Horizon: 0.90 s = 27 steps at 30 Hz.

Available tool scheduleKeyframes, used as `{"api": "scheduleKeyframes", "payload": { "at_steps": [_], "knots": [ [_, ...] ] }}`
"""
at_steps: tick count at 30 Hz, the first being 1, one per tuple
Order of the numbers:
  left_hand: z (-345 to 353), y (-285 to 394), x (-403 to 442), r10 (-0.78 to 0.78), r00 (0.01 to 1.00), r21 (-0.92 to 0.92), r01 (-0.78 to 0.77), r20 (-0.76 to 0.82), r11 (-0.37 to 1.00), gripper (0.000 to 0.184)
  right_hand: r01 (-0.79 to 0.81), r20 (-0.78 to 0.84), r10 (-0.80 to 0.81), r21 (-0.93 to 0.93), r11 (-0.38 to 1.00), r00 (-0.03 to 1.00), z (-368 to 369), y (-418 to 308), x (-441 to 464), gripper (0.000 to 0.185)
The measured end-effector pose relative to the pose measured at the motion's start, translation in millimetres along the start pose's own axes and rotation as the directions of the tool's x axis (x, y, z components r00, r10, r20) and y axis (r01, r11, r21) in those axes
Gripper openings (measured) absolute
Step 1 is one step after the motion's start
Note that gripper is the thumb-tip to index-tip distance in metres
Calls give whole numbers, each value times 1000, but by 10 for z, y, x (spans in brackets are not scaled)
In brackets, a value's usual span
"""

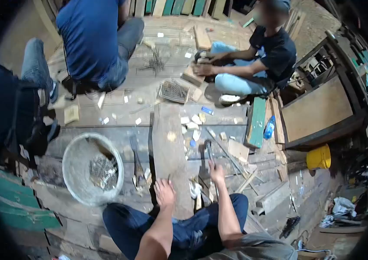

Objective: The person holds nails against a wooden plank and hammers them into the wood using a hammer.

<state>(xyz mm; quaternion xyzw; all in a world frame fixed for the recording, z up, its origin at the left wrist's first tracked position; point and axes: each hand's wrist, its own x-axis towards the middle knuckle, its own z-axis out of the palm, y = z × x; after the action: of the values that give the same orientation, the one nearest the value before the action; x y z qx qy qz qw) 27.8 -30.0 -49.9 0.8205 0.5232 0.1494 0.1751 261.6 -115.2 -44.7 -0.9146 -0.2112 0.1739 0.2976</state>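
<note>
My left hand (pixel 165 192) lies with its fingers stretched out on a long wooden plank (pixel 168 149), near the plank's end closest to me. The plank runs away from me between my knees. To the right of it, my right hand (pixel 217 172) is wrapped round the handle of a hammer (pixel 208 148), whose head points away from me. Small wood blocks (pixel 192 126) lie scattered right of the plank. On its left side rests a dark, long-handled tool (pixel 138 167) whose kind I cannot make out.
A pale round tub (pixel 68 151) with a heap of nails stands at left. Ahead are a tray of nails (pixel 174 92) and a loose nail pile (pixel 154 64). Other people sit around. A green board (pixel 257 123), blue bottle (pixel 269 127) and yellow bucket (pixel 319 157) are at right.
</note>
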Motion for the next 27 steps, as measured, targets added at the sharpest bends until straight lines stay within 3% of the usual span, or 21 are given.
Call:
{"api": "scheduleKeyframes", "payload": {
  "at_steps": [1,3,7,9,13,14,21,22,25,26,27],
  "knots": [
    [38,-25,-3,37,998,14,-36,-47,999,23,-75,95,79,-44,996,992,64,174,34,73],
    [22,-38,-4,27,999,-6,-27,-19,1000,23,-47,3,48,-138,989,999,251,447,34,74],
    [76,-15,-17,42,997,37,-39,-71,999,24,-134,54,140,-98,986,989,235,409,38,74],
    [99,-30,3,17,1000,28,-16,-25,999,25,-159,88,166,-90,983,982,189,385,16,74],
    [116,-42,-1,22,999,42,-21,-37,999,25,-147,108,160,-119,982,981,166,321,-4,74],
    [102,-31,-14,20,999,49,-18,-38,999,25,-227,112,235,-78,971,966,145,249,-50,73],
    [26,8,9,49,997,78,-45,-57,996,23,-166,106,181,-132,977,978,151,281,-29,71],
    [24,-8,-49,47,998,77,-43,-48,996,23,-208,115,215,-70,976,970,188,325,-13,64],
    [11,23,2,62,995,90,-55,-76,994,23,-57,145,58,-8,998,988,182,475,-59,56],
    [20,27,16,52,997,70,-47,-65,996,23,-171,235,167,-6,985,957,59,419,-133,55],
    [-6,26,15,42,998,50,-40,-50,998,23,-157,131,178,-157,975,975,-143,155,-351,48]
  ]
}}
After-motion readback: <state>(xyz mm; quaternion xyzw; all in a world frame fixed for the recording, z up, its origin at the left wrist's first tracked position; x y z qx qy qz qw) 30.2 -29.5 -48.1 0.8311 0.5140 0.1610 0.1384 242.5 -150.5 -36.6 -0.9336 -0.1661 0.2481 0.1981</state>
